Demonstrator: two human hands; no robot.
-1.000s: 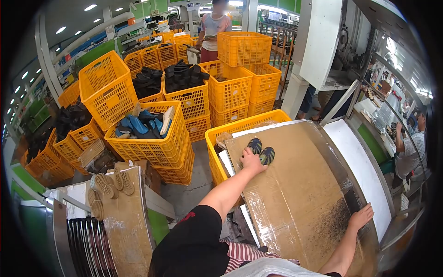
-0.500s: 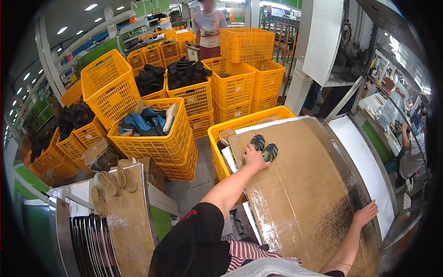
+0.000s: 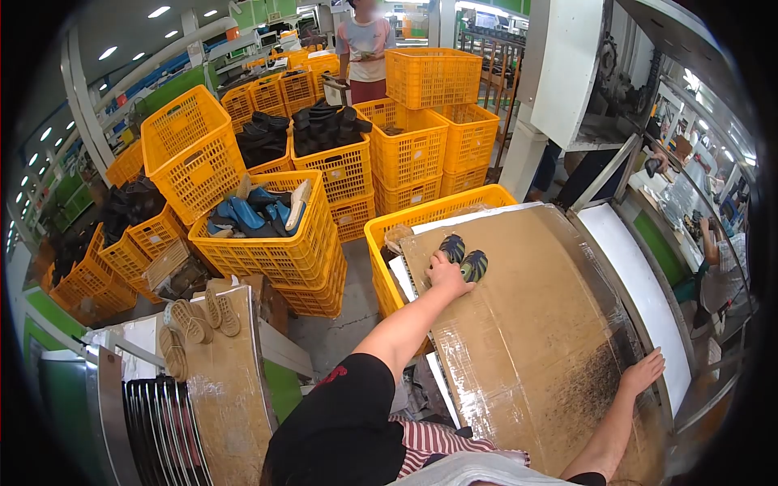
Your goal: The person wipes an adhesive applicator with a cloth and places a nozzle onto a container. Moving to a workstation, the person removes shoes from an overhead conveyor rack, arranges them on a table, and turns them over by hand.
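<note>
On the brown cardboard surface (image 3: 535,283), a pair of dark shoe pieces with green and blue stripes (image 3: 474,265) lies near the far left edge. My left hand (image 3: 450,275) rests on the pair, its fingers bent over the near side of the pieces. At the right edge of the cardboard, beside a dark smudged patch (image 3: 596,381), my right hand (image 3: 643,371) lies flat with its fingers stretched out and nothing in them.
Yellow crates (image 3: 300,267) with blue and black pieces stand at the left and ahead. Tan soles (image 3: 190,322) lie on the left bench (image 3: 231,381). A person (image 3: 366,53) stands behind the crates. A metal machine frame (image 3: 608,174) borders the right side.
Both my hands and the striped pieces stay in place. The person behind the crates has shifted slightly left. A dark object has come into view among the things at the far right.
</note>
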